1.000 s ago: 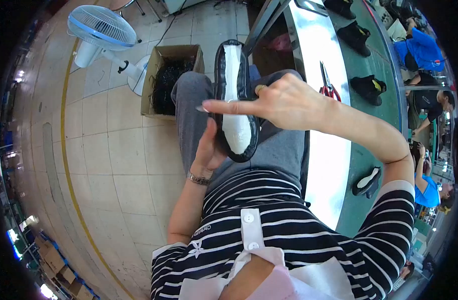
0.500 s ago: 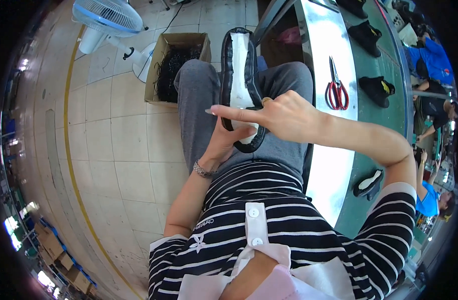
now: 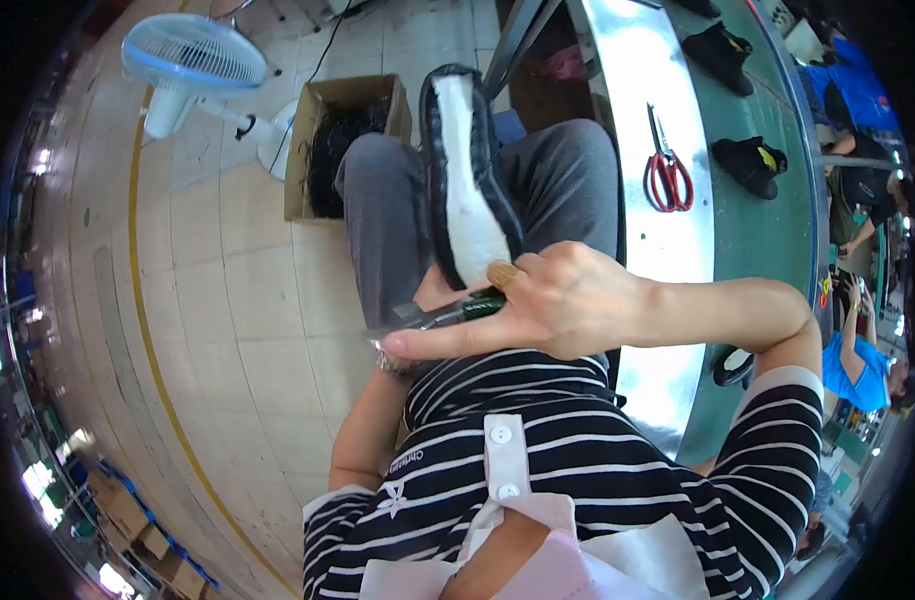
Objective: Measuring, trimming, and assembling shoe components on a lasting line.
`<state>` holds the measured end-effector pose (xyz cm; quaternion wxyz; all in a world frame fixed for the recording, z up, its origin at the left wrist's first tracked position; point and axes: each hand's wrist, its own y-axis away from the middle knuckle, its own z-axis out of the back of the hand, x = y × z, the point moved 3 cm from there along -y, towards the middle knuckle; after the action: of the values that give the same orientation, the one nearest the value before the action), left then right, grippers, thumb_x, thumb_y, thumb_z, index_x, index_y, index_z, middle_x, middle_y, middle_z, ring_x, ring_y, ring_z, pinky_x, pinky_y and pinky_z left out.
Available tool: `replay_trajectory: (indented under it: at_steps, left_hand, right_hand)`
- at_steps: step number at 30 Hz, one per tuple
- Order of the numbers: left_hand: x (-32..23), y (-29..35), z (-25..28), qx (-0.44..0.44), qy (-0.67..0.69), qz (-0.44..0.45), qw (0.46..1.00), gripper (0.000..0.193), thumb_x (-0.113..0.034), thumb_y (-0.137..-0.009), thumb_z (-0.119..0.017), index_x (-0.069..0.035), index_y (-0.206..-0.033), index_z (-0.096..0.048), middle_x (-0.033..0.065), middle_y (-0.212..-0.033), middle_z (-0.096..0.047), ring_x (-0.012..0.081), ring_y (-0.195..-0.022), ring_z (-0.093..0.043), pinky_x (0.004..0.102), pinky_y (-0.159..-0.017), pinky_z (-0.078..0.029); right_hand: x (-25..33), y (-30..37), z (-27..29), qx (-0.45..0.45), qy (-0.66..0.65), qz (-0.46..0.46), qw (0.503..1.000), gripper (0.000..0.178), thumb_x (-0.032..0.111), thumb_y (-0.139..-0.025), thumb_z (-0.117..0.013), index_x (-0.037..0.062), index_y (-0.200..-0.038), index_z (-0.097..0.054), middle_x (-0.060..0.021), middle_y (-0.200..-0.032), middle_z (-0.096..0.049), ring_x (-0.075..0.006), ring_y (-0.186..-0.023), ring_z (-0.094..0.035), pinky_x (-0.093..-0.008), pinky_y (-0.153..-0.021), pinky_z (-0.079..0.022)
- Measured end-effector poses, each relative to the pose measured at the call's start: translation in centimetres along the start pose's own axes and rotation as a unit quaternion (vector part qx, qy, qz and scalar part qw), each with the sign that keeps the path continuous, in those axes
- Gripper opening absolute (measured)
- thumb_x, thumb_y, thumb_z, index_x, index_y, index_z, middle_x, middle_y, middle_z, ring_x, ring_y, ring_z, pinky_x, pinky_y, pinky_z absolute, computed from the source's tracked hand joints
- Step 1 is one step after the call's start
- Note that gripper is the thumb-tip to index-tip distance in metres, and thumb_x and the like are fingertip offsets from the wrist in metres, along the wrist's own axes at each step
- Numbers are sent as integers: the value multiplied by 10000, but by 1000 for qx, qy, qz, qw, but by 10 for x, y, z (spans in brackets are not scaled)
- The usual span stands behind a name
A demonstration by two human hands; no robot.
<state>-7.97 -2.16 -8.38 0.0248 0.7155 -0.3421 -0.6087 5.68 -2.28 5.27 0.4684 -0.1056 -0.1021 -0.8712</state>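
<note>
A black shoe (image 3: 465, 180), underside up and showing a long white insole board with black edges, stands over my lap with its toe pointing away. My left hand (image 3: 433, 288) holds its near end from below, partly hidden behind my right hand. My right hand (image 3: 567, 305) is closed around a small tool (image 3: 482, 305) with a dark green handle and a blurred greyish blade-like end; its exact kind does not show. The index finger stretches left along the tool. A tan cover sits on a digit of this hand beside the shoe's near end.
Red-handled scissors (image 3: 667, 180) lie on the metal table edge (image 3: 657, 330) at my right. Beyond it, several black shoes (image 3: 749, 167) sit on a green belt (image 3: 722, 235). An open carton (image 3: 297, 185) of black scraps and a standing fan (image 3: 195, 55) are at the left. Other people work far right.
My right hand has come down off the shoe's underside toward my waist, bringing the green-handled tool into sight. The shoe has tilted slightly and shifted left.
</note>
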Motion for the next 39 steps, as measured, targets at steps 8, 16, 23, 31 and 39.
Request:
replay_trajectory:
  at_steps: [8,16,23,31,39]
  left_hand:
    - [25,-17,49,47,165,27,985,489,-188,-850,-717,-17,-1269,-529,86,-1209,-602,203,-1090,-588,378,-963,-468]
    - [-30,-89,40,44,135,117,983,439,-341,-904,-662,-53,-1215,-550,57,-1107,-642,202,-1016,-616,355,-905,-499]
    - [-33,-78,9,-42,83,60,994,674,-198,-813,-736,-11,-1368,-402,90,-1237,-546,225,-1113,-531,356,-963,-448]
    - [-61,-69,-47,41,-47,-158,985,805,-72,-688,-749,-28,-1398,-372,93,-1275,-516,251,-1171,-513,362,-1031,-385]
    - [-97,-144,-124,184,-255,-301,900,1172,-45,-619,-868,-107,-1499,-97,132,-1456,-358,202,-1270,-450,336,-1047,-382]
  right_hand:
    - [-48,35,-15,-66,-72,-262,960,847,73,-863,-526,361,-1527,-85,-145,-582,-555,-299,-486,-594,-401,-438,-463]
    - [-34,167,-110,-257,-160,-584,753,772,293,-911,-586,347,-1516,-111,-170,-672,-633,-385,-565,-613,-483,-501,-469]
    - [-30,259,-152,-241,-87,-730,633,729,362,-841,-674,302,-1468,-307,-179,-831,-666,-369,-667,-646,-478,-575,-499]
    - [-52,263,-151,-292,-93,-685,661,504,179,-802,-700,170,-1286,-560,-157,-1245,-560,-336,-1154,-540,-425,-901,-494]
    - [-44,248,-112,-410,-119,-625,653,399,109,-808,-702,108,-1201,-630,-143,-1169,-606,-324,-1032,-600,-390,-855,-494]
